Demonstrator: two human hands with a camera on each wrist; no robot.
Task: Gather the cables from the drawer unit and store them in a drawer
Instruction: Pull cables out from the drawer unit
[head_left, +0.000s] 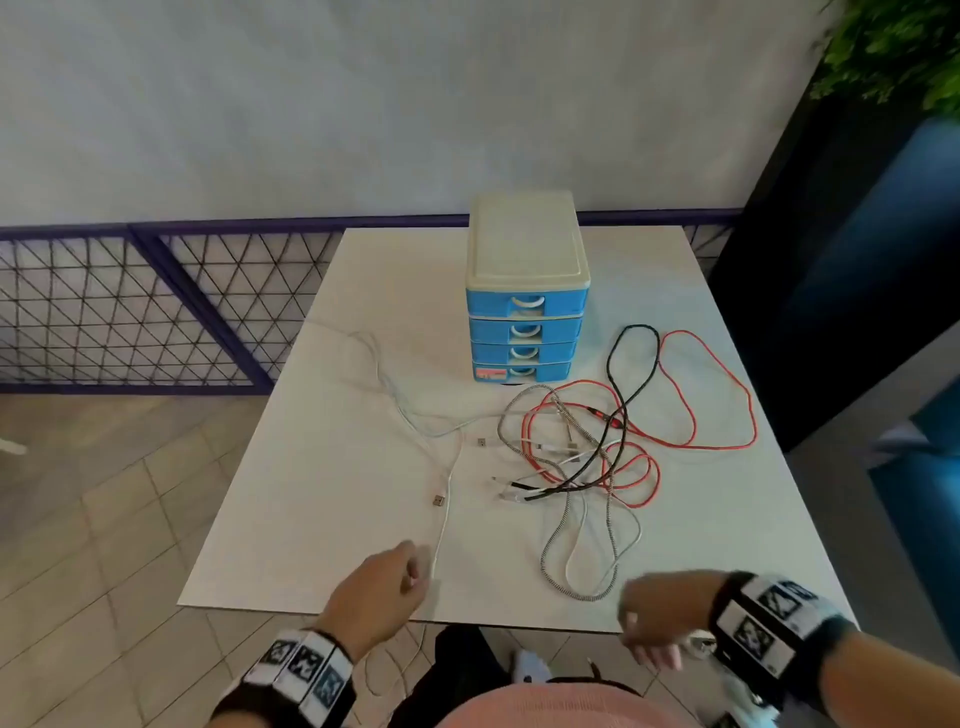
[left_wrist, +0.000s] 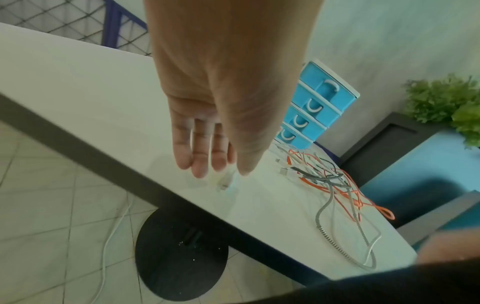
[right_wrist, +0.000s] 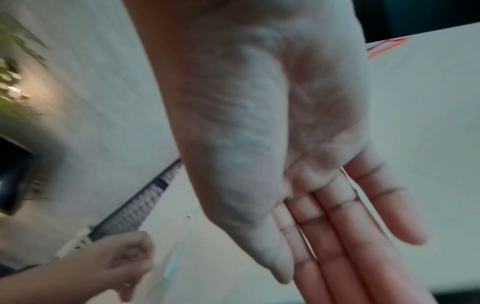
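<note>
Left hand (left_wrist: 223, 92) over table (left_wrist: 78, 72), connector (left_wrist: 224, 183) at fingers (left_wrist: 200, 156), tangled cables (left_wrist: 327, 179), drawer unit (left_wrist: 319, 107)

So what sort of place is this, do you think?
Probably a café or lounge seating area, not a workshop: a small pedestal table, a mesh railing beside a tiled floor, what looks like a blue seat, and a plant.

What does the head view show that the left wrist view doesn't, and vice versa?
Only the head view: the cream top of the drawer unit and the marker bands on both wrists. Only the left wrist view: the table's round black base. Both: the drawer unit's blue front with four shut drawers, the cable tangle and the left hand.
</note>
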